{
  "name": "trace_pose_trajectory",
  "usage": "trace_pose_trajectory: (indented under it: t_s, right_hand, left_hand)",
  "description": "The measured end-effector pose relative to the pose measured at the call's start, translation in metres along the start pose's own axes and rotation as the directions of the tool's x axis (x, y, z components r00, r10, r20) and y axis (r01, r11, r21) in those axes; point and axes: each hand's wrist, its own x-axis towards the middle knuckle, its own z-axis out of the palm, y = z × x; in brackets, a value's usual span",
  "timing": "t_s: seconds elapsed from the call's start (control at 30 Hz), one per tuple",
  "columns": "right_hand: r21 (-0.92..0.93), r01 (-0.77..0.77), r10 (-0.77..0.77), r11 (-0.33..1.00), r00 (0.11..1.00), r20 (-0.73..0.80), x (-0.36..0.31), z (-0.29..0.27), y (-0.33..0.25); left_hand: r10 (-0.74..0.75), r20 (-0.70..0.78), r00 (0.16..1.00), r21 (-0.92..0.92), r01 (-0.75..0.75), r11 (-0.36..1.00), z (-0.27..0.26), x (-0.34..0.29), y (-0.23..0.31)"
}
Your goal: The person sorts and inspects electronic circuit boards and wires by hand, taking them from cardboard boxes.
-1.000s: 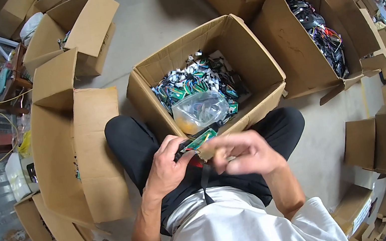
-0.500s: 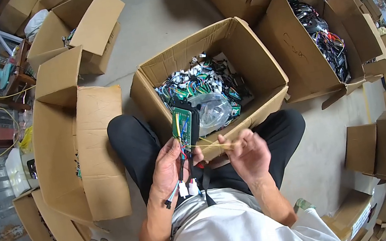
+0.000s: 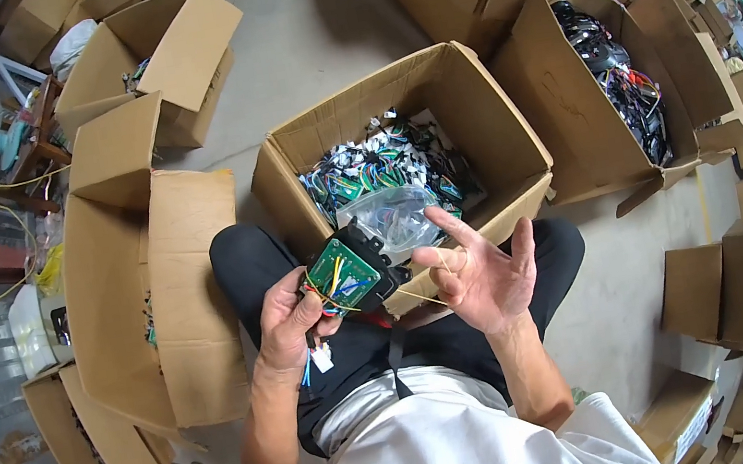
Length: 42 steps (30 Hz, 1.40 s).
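Observation:
My left hand point(image 3: 282, 332) grips a green circuit board point(image 3: 326, 266) by its near left edge. The board sits on a black plastic housing point(image 3: 387, 278), and coloured wires cross its face. Below my fingers hangs a white plug connector point(image 3: 321, 358) on its leads. A thin yellowish rubber band point(image 3: 418, 296) stretches from the board to my right hand point(image 3: 494, 288), looped on bent fingers while the index finger and thumb spread wide, palm up. Just beyond the board, an open cardboard box point(image 3: 493, 111) holds many wired green boards and a clear plastic bag point(image 3: 389, 219).
The box stands at my knees. An open carton point(image 3: 202, 298) is close on the left, another point(image 3: 178, 54) behind it. To the right, a large carton point(image 3: 556, 106) contains black parts and cables. More cartons point(image 3: 691, 288) line the right side. Grey floor point(image 3: 329, 25) shows between them.
My left hand has turned the board so its green face lies flatter and more of the black housing shows. My right hand has opened out, palm up, with the rubber band around its fingers.

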Motion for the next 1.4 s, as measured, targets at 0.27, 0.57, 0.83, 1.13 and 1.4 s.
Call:
trace_pose_trajectory:
  t_s: [0.27, 0.57, 0.83, 1.13, 1.4]
  right_hand:
    - [-0.538, -0.009, 0.045, 0.843, 0.998, 0.053, 0.021, 0.022, -0.019]
    - [-0.797, 0.476, 0.338, -0.372, 0.869, 0.362, 0.024, 0.068, 0.014]
    - [-0.910, 0.357, 0.355, -0.211, 0.895, 0.268, 0.037, 0.058, 0.039]
    - [-0.962, 0.240, 0.340, -0.132, 0.922, 0.183, 0.051, 0.038, 0.073]
    - [-0.477, 0.568, 0.425, -0.670, 0.821, 0.381, 0.075, 0.048, 0.058]
  left_hand:
    - [0.153, 0.217, 0.964, 0.800, -0.265, 0.538, 0.004, 0.003, 0.023]
    - [-0.005, -0.213, 0.977, 0.112, 0.029, 0.993, 0.003, -0.020, 0.005]
    - [-0.033, -0.345, 0.938, -0.050, 0.017, 0.999, -0.004, -0.033, 0.005]
    - [-0.164, -0.422, 0.892, -0.388, -0.014, 0.922, -0.034, -0.034, -0.007]
    - [-0.153, -0.446, 0.882, -0.489, -0.097, 0.867, -0.047, -0.036, -0.019]
